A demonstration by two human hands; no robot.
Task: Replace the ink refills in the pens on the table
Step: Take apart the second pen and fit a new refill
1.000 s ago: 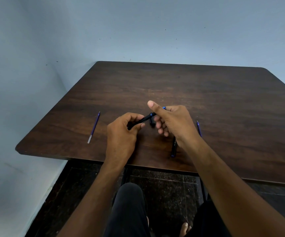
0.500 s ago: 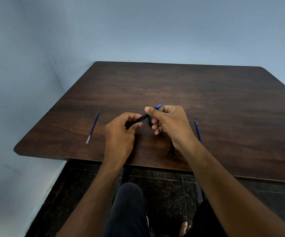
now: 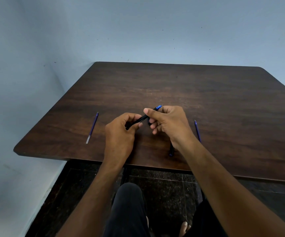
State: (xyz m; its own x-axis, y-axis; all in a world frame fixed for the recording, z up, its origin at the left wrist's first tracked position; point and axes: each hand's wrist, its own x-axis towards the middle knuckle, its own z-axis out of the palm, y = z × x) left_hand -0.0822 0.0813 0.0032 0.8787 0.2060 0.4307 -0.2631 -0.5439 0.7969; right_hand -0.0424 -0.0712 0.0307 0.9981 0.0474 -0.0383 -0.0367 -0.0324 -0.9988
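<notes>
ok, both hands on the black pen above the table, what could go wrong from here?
1. The second pen lies under the right forearm near the table's front edge; a wrist shift could knock it off.
2. The loose refills, left and right, could get mixed up.
3. The held pen is gripped only by fingertips of the left hand and right hand; it may slip.

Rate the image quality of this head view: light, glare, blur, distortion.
Head view: soft, dim, even light; faint sheen but no hard glare on the table; wide-angle bowing of its edges; left hand, right hand and black pen fairly sharp; second pen mostly hidden under the wrist.
</notes>
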